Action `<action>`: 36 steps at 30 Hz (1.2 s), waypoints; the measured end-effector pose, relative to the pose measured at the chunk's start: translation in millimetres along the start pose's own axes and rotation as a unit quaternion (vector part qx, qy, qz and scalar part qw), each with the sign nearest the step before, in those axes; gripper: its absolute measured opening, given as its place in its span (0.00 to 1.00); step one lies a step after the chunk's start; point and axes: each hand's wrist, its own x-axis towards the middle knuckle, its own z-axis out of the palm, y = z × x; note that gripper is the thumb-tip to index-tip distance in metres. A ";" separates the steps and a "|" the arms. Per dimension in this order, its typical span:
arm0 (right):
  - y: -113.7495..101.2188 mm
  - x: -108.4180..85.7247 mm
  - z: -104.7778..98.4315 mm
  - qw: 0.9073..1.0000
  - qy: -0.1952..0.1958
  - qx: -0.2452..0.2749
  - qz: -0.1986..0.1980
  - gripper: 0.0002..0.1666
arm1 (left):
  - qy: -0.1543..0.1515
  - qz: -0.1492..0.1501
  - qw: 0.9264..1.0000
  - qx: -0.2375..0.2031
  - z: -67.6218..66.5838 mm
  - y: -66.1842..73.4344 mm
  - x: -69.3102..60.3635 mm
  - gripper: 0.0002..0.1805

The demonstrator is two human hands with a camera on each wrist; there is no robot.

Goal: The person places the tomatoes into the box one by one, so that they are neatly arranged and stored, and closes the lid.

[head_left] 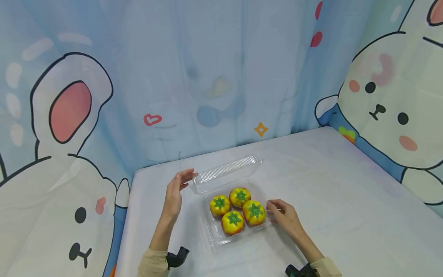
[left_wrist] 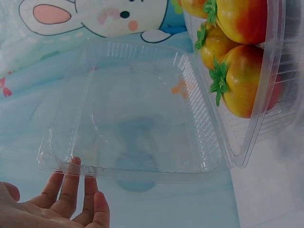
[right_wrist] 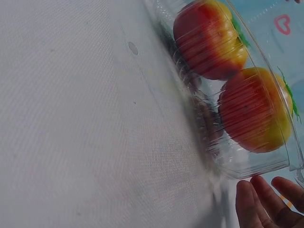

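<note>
A clear plastic clamshell box (head_left: 216,239) lies on the table with its hinged lid (head_left: 226,173) raised at the far side. Several yellow-and-red toy-like fruits (head_left: 232,223) with green star-shaped tops, resembling persimmons, sit in its base. At the lid's left end is my left hand (head_left: 176,192), its fairly straight fingertips touching the lid's edge in the left wrist view (left_wrist: 71,202). My right hand (head_left: 285,217) is at the base's right side, fingers slightly bent. Its fingertips meet or nearly meet the box wall in the right wrist view (right_wrist: 268,204).
A white cloth covers the table (head_left: 322,188). Behind it hangs a light blue curtain (head_left: 214,77) printed with rabbits, hearts and a star. Both forearms wear beige sleeves with dark wrist devices (head_left: 178,257) strapped on.
</note>
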 end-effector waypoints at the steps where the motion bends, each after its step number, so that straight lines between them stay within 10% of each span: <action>1: 0.6 0.3 -0.2 1.000 -0.001 -0.003 -0.007 0.26 | 0.000 0.002 1.000 0.000 0.0 0.1 -0.8 0.28; 36: -2.4 10.6 -11.7 0.998 -0.015 0.008 0.066 0.21 | -0.037 -0.046 0.998 0.005 6.7 -22.4 -15.1 0.28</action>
